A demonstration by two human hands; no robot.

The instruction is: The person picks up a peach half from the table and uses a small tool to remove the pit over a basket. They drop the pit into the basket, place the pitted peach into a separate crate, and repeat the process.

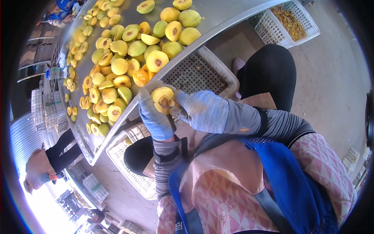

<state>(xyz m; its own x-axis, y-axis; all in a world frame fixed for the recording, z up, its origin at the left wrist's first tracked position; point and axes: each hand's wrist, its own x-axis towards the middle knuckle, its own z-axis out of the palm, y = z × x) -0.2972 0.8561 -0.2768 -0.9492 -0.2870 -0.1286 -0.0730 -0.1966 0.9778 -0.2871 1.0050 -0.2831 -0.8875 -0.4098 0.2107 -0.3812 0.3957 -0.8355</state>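
Observation:
In the head view, my left hand [156, 115], in a grey-blue glove, is closed around a peach half [161, 95] with its cut face and brown centre turned up. My right hand [202, 111], gloved the same way, presses its curled fingers at the brown middle of that half. Whatever those fingers grip, if anything, is hidden. Both hands are just off the near edge of a metal table [146, 84]. Many yellow-green peach halves [130, 33] lie heaped on it, some cut side up, and an orange, torn-looking piece [142, 76] lies nearest my left hand.
Below the table edge sits a perforated crate [230, 80], with another white crate [117, 150] by my knee. A further white crate [286, 37] holds brown pits or scraps. Another person's gloved hand [35, 181] and dark-clothed legs show at far left.

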